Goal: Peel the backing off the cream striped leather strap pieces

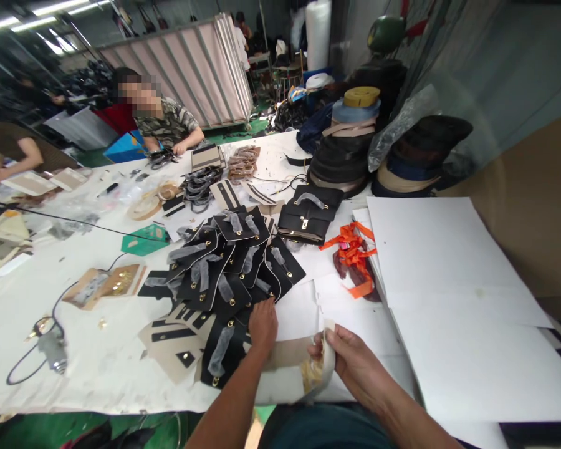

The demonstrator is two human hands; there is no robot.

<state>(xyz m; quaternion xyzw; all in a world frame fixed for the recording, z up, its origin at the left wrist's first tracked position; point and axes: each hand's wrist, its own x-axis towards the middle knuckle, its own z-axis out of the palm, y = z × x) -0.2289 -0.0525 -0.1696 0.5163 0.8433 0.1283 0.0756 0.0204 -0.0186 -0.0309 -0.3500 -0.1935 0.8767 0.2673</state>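
A heap of black bag flaps [210,268] with gold locks and film-wrapped handles lies on the table before me. My left hand [263,324] reaches to its near right edge, fingers bent over a black bag flap [273,274]; the thumb is hidden. My right hand [350,358] pinches the end of a pale strip, seemingly tape [328,358], that curves down toward the table edge. Beneath it shows something yellowish and crumpled. Beige panels [172,346] with black bands lie left of my left forearm. A beige strip [287,352] lies between my hands.
A finished-looking black bag [308,214] lies beyond the heap. Orange ribbon [354,252] and large white sheets [453,268] are at right. Strap rolls [341,149] stand behind. A corded tool [53,349] and an open box of gold fittings [121,280] sit left. Co-workers sit opposite.
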